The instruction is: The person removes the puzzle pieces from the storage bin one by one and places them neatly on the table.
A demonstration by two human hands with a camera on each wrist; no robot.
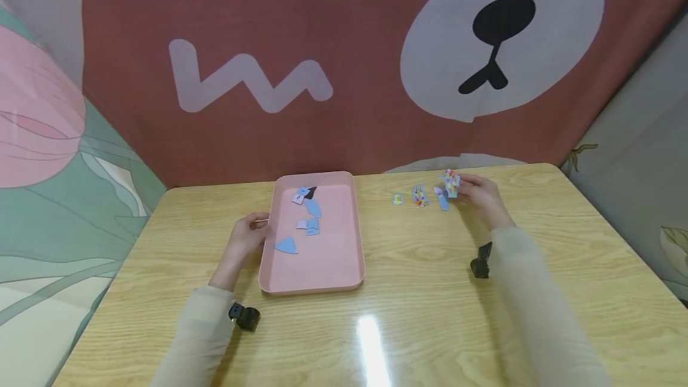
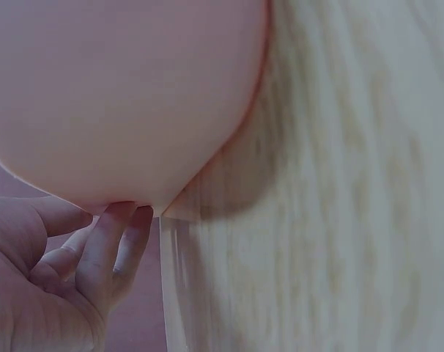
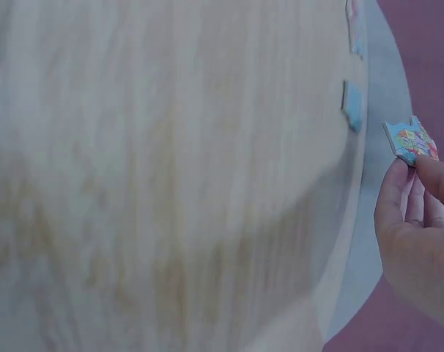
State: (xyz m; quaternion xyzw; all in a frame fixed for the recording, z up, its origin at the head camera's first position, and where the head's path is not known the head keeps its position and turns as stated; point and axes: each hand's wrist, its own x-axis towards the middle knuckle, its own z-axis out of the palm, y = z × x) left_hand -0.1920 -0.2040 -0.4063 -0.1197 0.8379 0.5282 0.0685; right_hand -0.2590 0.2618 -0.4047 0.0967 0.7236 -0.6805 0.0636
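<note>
At the back right of the table, my right hand (image 1: 480,194) pinches a colourful cardboard puzzle piece (image 3: 412,139) between thumb and fingers, raised over the table. Just left of it lies a blue puzzle piece (image 1: 442,200), partly overlapped in the head view. Farther left are a piece with red and yellow print (image 1: 421,197) and a small yellow-and-blue one (image 1: 398,199). My left hand (image 1: 246,236) holds the left rim of a pink tray (image 1: 333,267), fingertips and thumb at its edge in the left wrist view.
Inside the tray lie several blue puzzle pieces, including a pointed one (image 1: 286,246) and a curved one (image 1: 313,208), plus a black piece (image 1: 310,193). The wooden table (image 1: 419,291) ends at a printed cloth (image 1: 258,142) behind it.
</note>
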